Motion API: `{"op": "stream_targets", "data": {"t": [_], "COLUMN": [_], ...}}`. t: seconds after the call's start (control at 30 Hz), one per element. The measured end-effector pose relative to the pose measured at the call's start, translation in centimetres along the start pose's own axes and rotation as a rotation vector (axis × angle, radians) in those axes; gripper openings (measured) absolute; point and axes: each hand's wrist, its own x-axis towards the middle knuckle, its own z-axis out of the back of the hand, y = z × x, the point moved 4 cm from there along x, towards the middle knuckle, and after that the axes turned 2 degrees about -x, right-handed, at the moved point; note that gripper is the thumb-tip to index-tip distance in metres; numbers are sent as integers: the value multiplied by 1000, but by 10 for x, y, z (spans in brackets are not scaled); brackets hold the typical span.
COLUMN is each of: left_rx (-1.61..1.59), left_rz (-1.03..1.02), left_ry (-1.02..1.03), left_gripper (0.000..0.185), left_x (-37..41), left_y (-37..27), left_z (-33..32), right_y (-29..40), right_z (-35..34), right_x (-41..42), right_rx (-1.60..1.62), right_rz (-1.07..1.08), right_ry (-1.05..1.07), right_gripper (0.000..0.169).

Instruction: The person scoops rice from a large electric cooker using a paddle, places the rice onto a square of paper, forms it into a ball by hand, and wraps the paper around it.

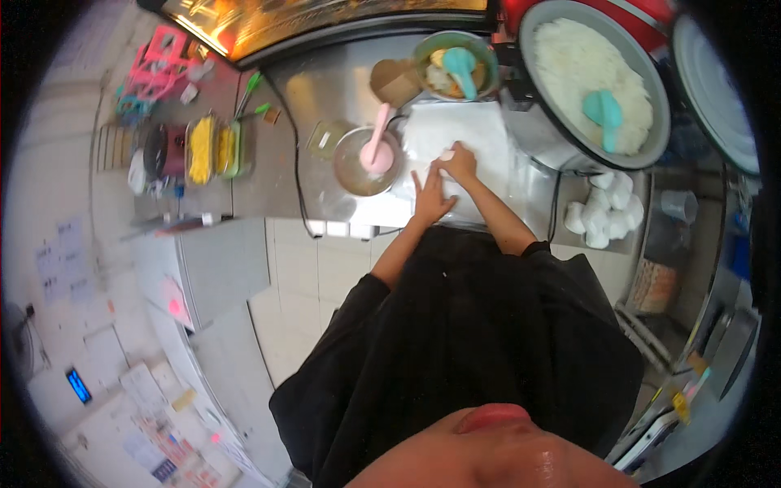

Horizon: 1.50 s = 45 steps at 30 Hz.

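Observation:
A stack of white paper sheets [482, 125] lies on the steel counter in front of me. My left hand [432, 200] rests on the paper with its fingers spread, and its fingertips reach towards my right hand. My right hand [462, 166] is bent over the paper, its thumb and fingers closed around a small white part that looks like folded paper. What lies under the fingers is partly hidden. To the left of the hands stands a round metal bowl [351, 171] with a pink ladle [377, 155] in it.
A large pot of cooked rice [589, 73] with a turquoise scoop [603, 116] stands at right. Behind the paper is a bowl of food [457, 64]. White wrapped bundles [604, 210] sit right. A black cable [297, 165] crosses the counter; yellow food in containers [204, 149] stands left.

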Motion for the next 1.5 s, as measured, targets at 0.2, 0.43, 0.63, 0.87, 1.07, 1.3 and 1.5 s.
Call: {"op": "stream_targets", "data": {"t": [0.2, 0.43, 0.63, 0.87, 1.07, 1.3, 1.5], "left_rx": [-1074, -606, -425, -390, 269, 304, 344], "left_rz": [62, -304, -796, -400, -172, 20, -52], "left_ry": [268, 400, 351, 233, 128, 136, 125], "left_gripper": [83, 89, 60, 39, 99, 118, 119], "left_x": [9, 17, 40, 91, 94, 45, 69], "left_y": [-49, -169, -246, -145, -64, -20, -23], "left_z": [16, -22, -16, -7, 9, 4, -12], "right_y": [-42, -159, -254, -321, -495, -290, -115], "right_z": [39, 79, 204, 379, 301, 361, 450], "right_x": [-34, -73, -81, -6, 130, 20, -91], "right_rx": [1430, 1827, 1986, 201, -99, 543, 634], "right_rz": [-385, -399, -421, -595, -97, -368, 245], "right_ry": [537, 130, -138, -889, -761, -1111, -1006], "right_gripper": [36, 32, 25, 59, 53, 34, 18]}}
